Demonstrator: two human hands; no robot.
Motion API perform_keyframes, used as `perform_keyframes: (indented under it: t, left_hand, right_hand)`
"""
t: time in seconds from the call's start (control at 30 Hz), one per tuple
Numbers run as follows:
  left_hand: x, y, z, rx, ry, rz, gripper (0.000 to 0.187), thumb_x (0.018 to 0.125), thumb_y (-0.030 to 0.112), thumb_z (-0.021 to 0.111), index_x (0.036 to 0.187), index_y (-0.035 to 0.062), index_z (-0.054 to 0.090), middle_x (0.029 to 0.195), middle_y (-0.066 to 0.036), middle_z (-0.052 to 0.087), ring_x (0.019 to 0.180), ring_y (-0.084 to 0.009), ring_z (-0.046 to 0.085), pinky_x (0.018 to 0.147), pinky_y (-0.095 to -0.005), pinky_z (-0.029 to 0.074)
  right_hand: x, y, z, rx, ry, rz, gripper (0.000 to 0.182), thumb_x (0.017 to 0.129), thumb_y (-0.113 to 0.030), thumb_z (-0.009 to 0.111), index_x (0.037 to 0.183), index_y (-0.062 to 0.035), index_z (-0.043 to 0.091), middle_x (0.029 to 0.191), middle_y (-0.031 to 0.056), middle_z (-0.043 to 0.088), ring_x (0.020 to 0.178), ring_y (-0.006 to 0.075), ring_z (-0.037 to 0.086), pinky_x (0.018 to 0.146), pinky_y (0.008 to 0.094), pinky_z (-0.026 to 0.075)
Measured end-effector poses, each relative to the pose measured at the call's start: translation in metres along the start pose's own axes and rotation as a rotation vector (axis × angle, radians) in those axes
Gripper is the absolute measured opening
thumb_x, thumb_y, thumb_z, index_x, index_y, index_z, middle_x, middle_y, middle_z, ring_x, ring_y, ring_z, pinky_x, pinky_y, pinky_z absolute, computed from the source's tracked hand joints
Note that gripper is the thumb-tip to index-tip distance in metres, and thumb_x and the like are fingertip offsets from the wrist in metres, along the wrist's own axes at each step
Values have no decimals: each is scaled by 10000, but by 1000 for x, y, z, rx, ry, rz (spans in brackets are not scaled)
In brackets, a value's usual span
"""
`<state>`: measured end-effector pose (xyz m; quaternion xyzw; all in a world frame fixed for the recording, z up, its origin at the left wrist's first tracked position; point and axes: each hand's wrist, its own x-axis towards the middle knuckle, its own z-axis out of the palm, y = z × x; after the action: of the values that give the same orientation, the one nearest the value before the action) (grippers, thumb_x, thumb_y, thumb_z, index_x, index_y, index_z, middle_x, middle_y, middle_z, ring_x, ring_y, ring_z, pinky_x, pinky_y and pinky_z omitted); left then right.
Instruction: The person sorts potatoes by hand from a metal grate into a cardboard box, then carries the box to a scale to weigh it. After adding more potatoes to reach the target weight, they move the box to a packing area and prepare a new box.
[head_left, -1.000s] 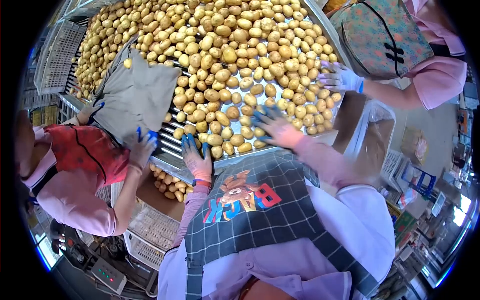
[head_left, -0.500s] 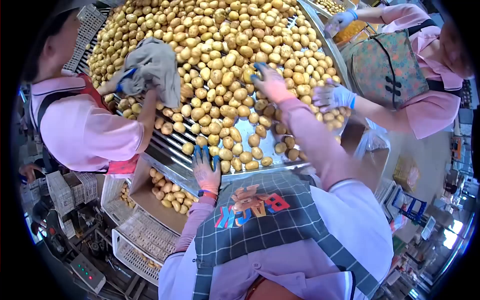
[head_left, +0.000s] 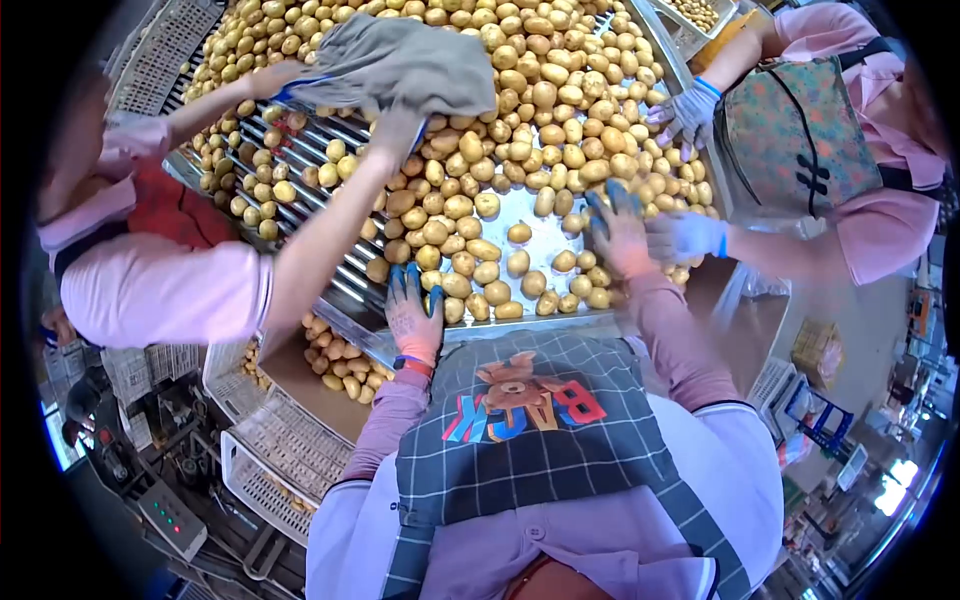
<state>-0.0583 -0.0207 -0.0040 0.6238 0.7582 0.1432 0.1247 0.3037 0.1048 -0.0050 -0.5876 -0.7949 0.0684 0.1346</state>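
Note:
A thick spread of yellow potatoes [head_left: 484, 249] covers the metal sorting table [head_left: 520, 208]. My left hand [head_left: 414, 320], in a glove with blue fingertips, rests at the table's near edge. Its fingers are spread and touch the nearest potatoes. Over on the right, my right hand [head_left: 622, 238] wears a similar glove. It reaches in among potatoes with its fingers stretched out, and I see nothing gripped in it. A co-worker's gloved hand [head_left: 684, 236] is right beside it, slightly blurred.
At left, a co-worker holds a grey cloth [head_left: 400, 65] over the potatoes and rollers [head_left: 345, 262]. Below the near edge stand a cardboard box [head_left: 300, 392] of potatoes and white crates [head_left: 285, 450]. The right co-worker's other gloved hand [head_left: 690, 115] is at the table's side rail.
My right hand has moved right and nearer to me, and more bare metal shows. My left hand stays put. The left co-worker's cloth has swung right; the right co-worker's hands have shifted.

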Motion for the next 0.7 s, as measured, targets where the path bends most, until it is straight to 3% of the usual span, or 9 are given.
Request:
perform_keyframes:
  t: [0.13,0.17,0.2,0.33,0.47,0.53,0.6,0.67,0.7]
  left_hand:
    - [-3,-1,4,14,12,-3,614,874,349,589,1372,21,442,1427,-236,384,1295,-413,373,1092,-483,270]
    - [-3,-3,4,-7,33,13,608,873,347,591,1361,13,450,1428,-232,386,1299,-418,367,1097,-487,263]
    - [-3,-4,3,-7,34,15,608,873,347,591,1361,13,450,1428,-232,386,1299,-418,367,1097,-487,263]
    - [-4,-3,6,-13,49,19,599,867,346,600,1340,5,464,1419,-234,394,1298,-413,371,1100,-488,261]
    - [-5,-4,7,-11,41,-5,598,867,350,600,1338,7,468,1404,-240,406,1291,-405,380,1093,-491,272]
    - [-5,-3,7,-44,32,-28,600,867,353,599,1335,1,468,1399,-242,411,1286,-404,386,1085,-493,282]
    - [-5,-3,5,-61,61,-7,612,870,361,590,1335,-16,463,1387,-250,422,1267,-408,403,1080,-479,294]
    - [-5,-5,6,-102,78,-12,610,870,362,591,1334,-15,468,1389,-245,423,1267,-405,403,1079,-471,298]
    - [-6,-6,7,-82,91,-7,600,871,359,591,1326,-14,477,1384,-241,429,1264,-401,407,1077,-470,303]
  right_hand:
    - [-10,-47,14,-73,60,159,492,837,-325,588,1297,-158,540,1371,254,414,1296,380,370,1085,512,268]
    - [-19,-57,-1,-13,-115,48,510,829,-330,596,1295,-131,536,1329,278,434,1230,396,430,1068,500,297]
    - [-27,-55,-7,87,-151,-76,467,833,-318,599,1255,-121,570,1227,229,536,1132,370,517,1034,474,355]
    - [-4,-60,-10,195,-163,-38,367,818,-291,627,1137,-110,641,1050,123,649,1035,299,594,930,424,448]
    - [77,-110,9,247,-77,-152,383,823,-166,574,1204,-134,601,1171,170,615,979,328,623,860,411,498]
    - [105,-116,49,17,-369,-180,375,798,-123,556,1168,-107,613,1150,177,619,1010,322,625,847,408,510]
    - [107,-127,27,0,-458,-265,312,785,-181,583,1073,-72,636,1114,163,630,1010,314,628,845,406,511]
    - [108,-127,30,-29,-688,-146,467,703,-221,661,1159,-131,613,1088,152,638,1027,307,624,862,392,506]
    - [106,-125,21,-12,-721,-150,422,732,-212,634,1143,-118,620,1039,151,657,1001,304,633,864,406,508]
